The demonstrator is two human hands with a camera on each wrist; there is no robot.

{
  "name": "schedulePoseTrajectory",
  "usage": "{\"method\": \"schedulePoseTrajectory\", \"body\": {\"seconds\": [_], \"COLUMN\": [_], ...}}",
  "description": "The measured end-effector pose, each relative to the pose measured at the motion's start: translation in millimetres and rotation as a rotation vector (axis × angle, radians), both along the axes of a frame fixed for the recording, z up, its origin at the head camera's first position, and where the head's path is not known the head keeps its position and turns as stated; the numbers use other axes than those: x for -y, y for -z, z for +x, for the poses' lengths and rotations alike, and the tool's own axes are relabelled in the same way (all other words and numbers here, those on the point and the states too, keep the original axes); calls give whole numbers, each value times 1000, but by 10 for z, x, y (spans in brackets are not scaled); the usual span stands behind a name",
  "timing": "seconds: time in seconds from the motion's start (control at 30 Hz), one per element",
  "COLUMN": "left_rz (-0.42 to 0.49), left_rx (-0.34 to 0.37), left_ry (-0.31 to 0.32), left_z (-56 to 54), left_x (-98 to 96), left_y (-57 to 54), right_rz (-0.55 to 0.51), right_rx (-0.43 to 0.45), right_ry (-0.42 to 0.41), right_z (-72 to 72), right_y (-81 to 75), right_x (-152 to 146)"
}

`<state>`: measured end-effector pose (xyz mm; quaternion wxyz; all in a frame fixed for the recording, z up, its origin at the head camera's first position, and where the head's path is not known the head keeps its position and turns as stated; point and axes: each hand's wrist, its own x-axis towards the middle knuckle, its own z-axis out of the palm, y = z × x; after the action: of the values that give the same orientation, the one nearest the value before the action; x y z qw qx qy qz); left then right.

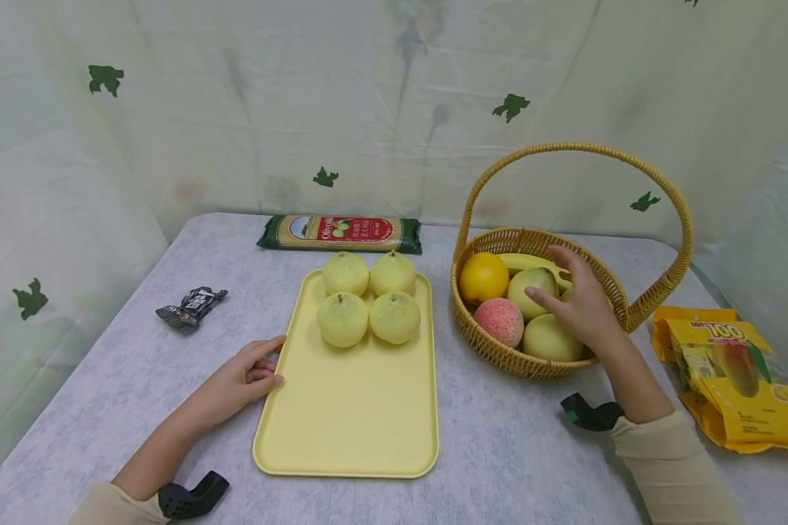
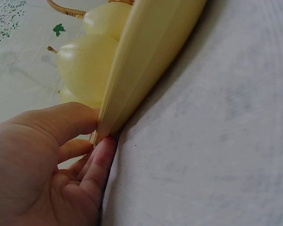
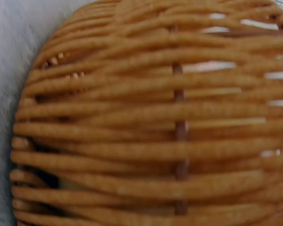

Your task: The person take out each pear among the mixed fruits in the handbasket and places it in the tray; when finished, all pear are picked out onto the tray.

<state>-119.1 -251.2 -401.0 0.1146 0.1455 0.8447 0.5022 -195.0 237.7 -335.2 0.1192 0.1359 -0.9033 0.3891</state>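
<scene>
My left hand (image 1: 243, 380) is at the left edge of a pale yellow tray (image 1: 354, 423), pinching its rim with the fingertips, as the left wrist view shows closer. Several round, yellow-green pears (image 1: 395, 318) stand grouped at the tray's far end. Over the wicker basket (image 1: 486, 350) hovers my right hand (image 1: 581, 302), thumb and fingers spread, nothing held. Beneath and beside it in the basket lie green pears (image 1: 551, 339), a pinkish-red peach (image 1: 499, 321), an orange (image 1: 484, 278) and a banana (image 1: 524, 262). In the right wrist view the basket's woven side (image 3: 146, 113) hides the hand.
A spaghetti packet (image 1: 341, 231) lies behind the tray. To the left is a small black-wrapped packet (image 1: 192, 309). Yellow mango-picture bags (image 1: 738, 379) lie right of the basket, whose tall hooped handle (image 1: 571, 147) arches above it. A patterned curtain hangs behind the table.
</scene>
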Motion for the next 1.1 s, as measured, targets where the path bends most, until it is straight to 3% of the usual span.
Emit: {"method": "schedulePoseTrajectory", "body": {"seconds": [0.37,0.7,1.1], "left_rz": [-1,1,-8], "left_rx": [4,11,7], "left_ry": [3,1,-3], "left_z": [6,1,6], "left_x": [-3,1,0], "left_y": [-10,-3,-16], "right_rz": [52,224,335], "right_rx": [145,243,363], "right_ry": [-42,-138,-111], "right_z": [-117,-198,-198], "right_y": [-24,-86,-127], "right_x": [-108,-190,-158]}}
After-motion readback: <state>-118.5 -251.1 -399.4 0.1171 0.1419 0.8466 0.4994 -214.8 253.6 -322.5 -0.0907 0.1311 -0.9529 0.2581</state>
